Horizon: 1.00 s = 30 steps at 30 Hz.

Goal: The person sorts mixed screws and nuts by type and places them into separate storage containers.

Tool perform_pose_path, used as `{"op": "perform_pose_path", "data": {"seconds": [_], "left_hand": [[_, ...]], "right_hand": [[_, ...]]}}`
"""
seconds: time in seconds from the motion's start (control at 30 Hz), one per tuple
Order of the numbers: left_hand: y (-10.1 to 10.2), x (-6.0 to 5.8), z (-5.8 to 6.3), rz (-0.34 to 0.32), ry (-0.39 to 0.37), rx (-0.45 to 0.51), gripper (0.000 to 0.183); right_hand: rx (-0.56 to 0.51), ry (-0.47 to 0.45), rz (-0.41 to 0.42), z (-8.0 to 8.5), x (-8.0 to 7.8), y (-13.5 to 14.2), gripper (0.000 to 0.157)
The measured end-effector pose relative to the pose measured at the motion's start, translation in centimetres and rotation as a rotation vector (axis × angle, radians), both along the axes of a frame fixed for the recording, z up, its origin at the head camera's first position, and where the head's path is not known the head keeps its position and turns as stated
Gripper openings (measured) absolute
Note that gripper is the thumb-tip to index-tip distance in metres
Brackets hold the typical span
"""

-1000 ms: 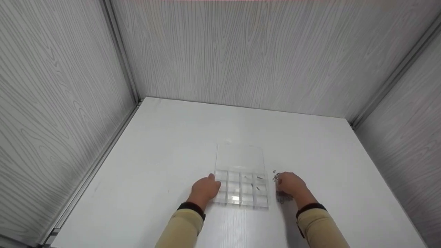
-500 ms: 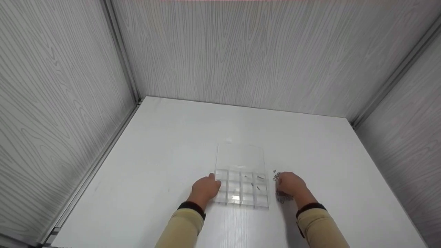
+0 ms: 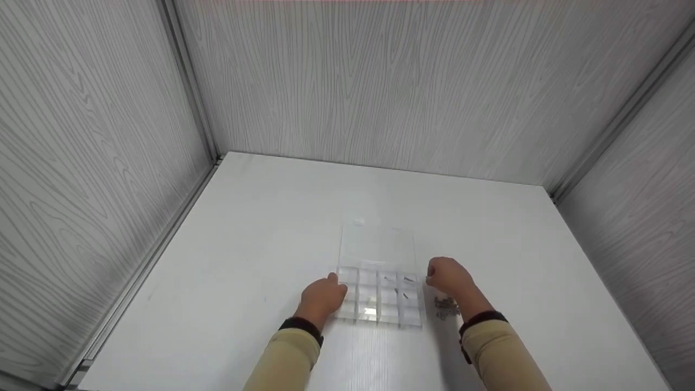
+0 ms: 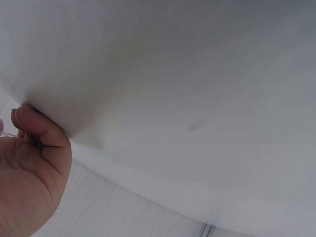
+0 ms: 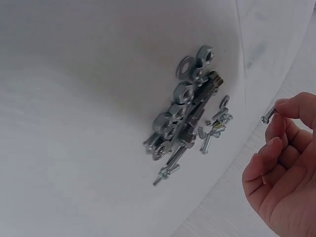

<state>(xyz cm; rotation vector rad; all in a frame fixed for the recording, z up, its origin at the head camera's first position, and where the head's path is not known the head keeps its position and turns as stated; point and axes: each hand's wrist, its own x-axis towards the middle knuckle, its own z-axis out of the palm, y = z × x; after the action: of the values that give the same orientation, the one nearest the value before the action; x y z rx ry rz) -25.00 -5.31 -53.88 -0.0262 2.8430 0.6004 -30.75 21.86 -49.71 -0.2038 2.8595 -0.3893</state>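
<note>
A clear plastic compartment box [image 3: 379, 312] lies on the table, its lid [image 3: 377, 244] laid back behind it. Several small dark pieces [image 3: 408, 279] lie in its right-hand compartments. My left hand [image 3: 323, 297] grips the box's left edge, and in the left wrist view its fingers [image 4: 37, 123] are curled. Thumb and forefinger of my right hand [image 5: 286, 168] pinch a small screw [image 5: 267, 116]. In the head view that right hand [image 3: 449, 276] is just right of the box's back right corner. A pile of hardware [image 3: 446, 307] lies below it, with nuts [image 5: 183, 93], washers [image 5: 185, 68] and screws.
The white table [image 3: 271, 217] is bounded by a wood-grain back panel [image 3: 380, 81] and side panels [image 3: 70, 163]. Small screws [image 5: 217, 129] lie loose at one side of the pile.
My right hand has risen off the pile and shifted away from me and slightly left, a small screw in its fingertips. More of the pile shows. My left hand stays on the box.
</note>
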Motion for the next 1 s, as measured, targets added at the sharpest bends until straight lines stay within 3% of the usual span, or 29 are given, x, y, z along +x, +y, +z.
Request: {"op": "perform_pose_path", "data": {"seconds": [0.4, 0.7, 1.0], "left_hand": [[0.0, 0.0, 0.1, -0.014, 0.002, 0.011, 0.053], [-0.1, -0.3, -0.3, -0.022, -0.007, 0.009, 0.053], [-0.3, 0.0, -0.3, -0.012, -0.007, 0.044, 0.053]], "right_hand": [[-0.088, 0.056, 0.095, 0.0, -0.2, -2.1, 0.004], [-0.079, 0.029, 0.058, -0.3, 0.0, -2.4, 0.005], [-0.088, 0.044, 0.091, -0.6, -0.1, -2.2, 0.006]]}}
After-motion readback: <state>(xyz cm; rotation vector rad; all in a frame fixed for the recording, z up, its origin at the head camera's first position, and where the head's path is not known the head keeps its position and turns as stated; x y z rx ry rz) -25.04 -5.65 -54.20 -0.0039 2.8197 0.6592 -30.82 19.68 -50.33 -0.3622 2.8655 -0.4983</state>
